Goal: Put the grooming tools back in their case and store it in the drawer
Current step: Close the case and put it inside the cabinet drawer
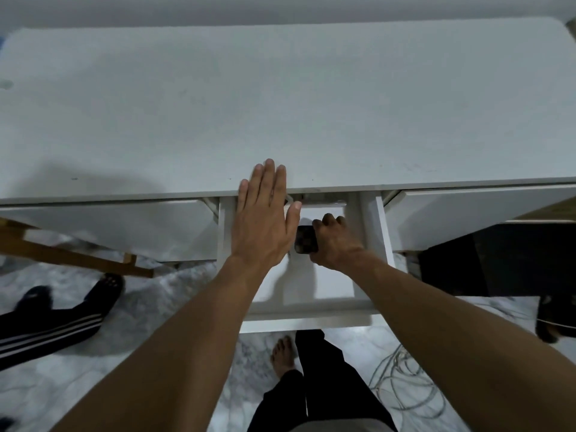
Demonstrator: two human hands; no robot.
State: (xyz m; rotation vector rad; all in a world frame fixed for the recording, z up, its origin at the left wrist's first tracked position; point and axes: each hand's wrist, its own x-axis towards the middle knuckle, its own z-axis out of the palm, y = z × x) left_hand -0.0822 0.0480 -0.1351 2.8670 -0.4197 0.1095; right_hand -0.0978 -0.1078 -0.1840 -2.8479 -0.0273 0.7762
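Case (pixel 306 240), small and dark, sits gripped in the right hand (pixel 335 241) low inside the open drawer (pixel 330 286), apparently being set down toward the back. Left hand (pixel 265 218) is flat, fingers spread, holding nothing, fingertips over the desk (pixel 280 104) edge (likely bracing). Desk top bare; tools not visible, presumably inside the case.

Your access into the drawer (pixel 369 232) is narrowed: the tabletop (pixel 280 104) overhangs its rear, and the left hand (pixel 265 219) spans its left side.
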